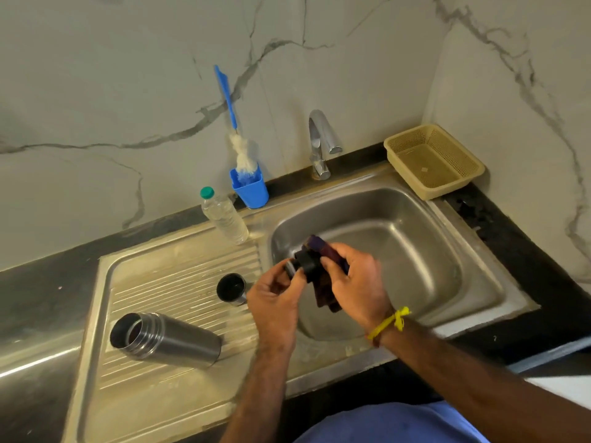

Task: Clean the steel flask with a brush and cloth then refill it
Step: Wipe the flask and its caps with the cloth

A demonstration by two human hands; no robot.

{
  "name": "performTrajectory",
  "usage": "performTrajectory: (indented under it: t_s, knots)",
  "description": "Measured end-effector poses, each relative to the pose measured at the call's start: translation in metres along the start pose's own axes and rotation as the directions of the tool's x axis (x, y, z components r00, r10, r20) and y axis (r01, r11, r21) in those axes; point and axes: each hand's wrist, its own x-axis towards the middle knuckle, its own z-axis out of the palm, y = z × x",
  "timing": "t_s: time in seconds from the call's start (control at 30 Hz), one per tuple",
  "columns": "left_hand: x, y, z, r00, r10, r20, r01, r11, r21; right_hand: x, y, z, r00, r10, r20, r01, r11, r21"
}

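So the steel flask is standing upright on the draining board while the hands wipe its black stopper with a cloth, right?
Not quite: the head view shows the steel flask lying on its side on the draining board, mouth open. The rest holds: both hands wipe the black stopper with the cloth.

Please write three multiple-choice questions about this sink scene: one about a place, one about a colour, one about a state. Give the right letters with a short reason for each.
1. Where does the steel flask lie?
A. in the sink basin
B. on the draining board
C. in the basket

2. What colour is the cap of the plastic bottle?
A. green
B. red
C. yellow

3. How is the flask?
A. upright and closed
B. on its side, mouth open
C. upside down

Answers: 1 B, it rests on the ribbed board left of the basin; 2 A, the cap is green; 3 B, its open mouth shows while it lies flat.
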Motion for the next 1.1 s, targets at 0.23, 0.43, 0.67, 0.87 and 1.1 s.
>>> performTrajectory:
  t_s: [0.23,0.43,0.67,0.87,1.1]
  knots:
    - [0.001,-0.007,-0.003,0.998,-0.013,0.064,0.009,0.998,0.06,0.001,0.008,0.0,0.995,0.095,0.031,-0.095,0.995,0.013]
    - [0.0,-0.011,-0.006,0.997,-0.046,0.064,0.045,0.999,0.015,-0.001,0.012,-0.002,0.994,0.095,0.056,-0.096,0.995,0.024]
    - [0.005,-0.023,-0.013,0.996,-0.092,-0.021,0.092,0.996,0.008,-0.012,0.013,0.003,0.995,0.044,0.089,-0.047,0.998,0.041]
    - [-0.005,-0.025,-0.011,0.996,-0.093,-0.007,0.093,0.995,0.038,-0.006,0.018,0.003,0.992,0.061,0.107,-0.064,0.998,0.026]
    - [-0.009,-0.03,-0.016,0.996,-0.077,0.036,0.075,0.996,0.05,-0.004,0.021,0.003,0.98,0.116,0.162,-0.125,0.991,0.044]
